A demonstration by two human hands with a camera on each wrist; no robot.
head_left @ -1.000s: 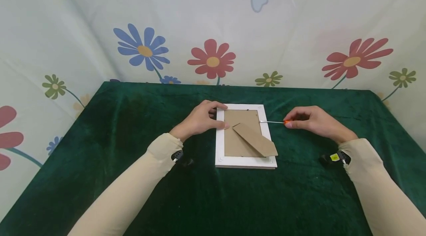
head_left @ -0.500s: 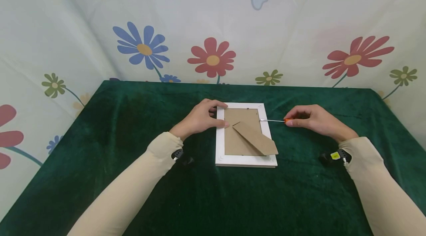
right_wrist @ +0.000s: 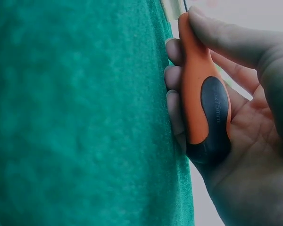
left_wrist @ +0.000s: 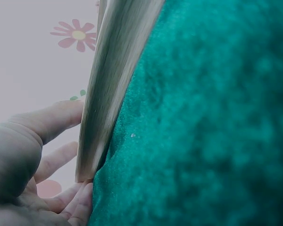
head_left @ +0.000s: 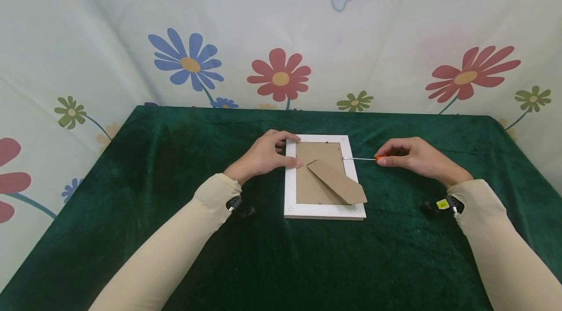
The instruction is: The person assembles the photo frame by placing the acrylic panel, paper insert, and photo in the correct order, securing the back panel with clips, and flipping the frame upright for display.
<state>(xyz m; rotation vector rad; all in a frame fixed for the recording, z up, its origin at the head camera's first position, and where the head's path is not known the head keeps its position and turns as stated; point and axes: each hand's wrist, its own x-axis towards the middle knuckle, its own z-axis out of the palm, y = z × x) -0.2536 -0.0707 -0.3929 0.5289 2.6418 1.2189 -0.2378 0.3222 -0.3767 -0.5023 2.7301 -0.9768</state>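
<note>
A white picture frame (head_left: pixel 290 189) lies face down on the green cloth, its brown backing board (head_left: pixel 307 189) showing. The cardboard stand (head_left: pixel 338 182) on the board slants toward the lower right. My left hand (head_left: pixel 263 152) holds the frame's upper left side, thumb on the backing and index finger on the top corner. In the left wrist view, other fingers (left_wrist: pixel 75 202) touch the frame's wooden side (left_wrist: pixel 101 113). My right hand (head_left: pixel 412 157) grips an orange and black screwdriver (right_wrist: pixel 195 94). Its thin metal shaft points left, and the tip is at the backing's right edge.
A dark green velvet cloth (head_left: pixel 219 257) covers the table. Behind it hangs a pale curtain (head_left: pixel 373 48) printed with flowers and a butterfly. A small dark wrist camera (head_left: pixel 439 207) sits below each hand.
</note>
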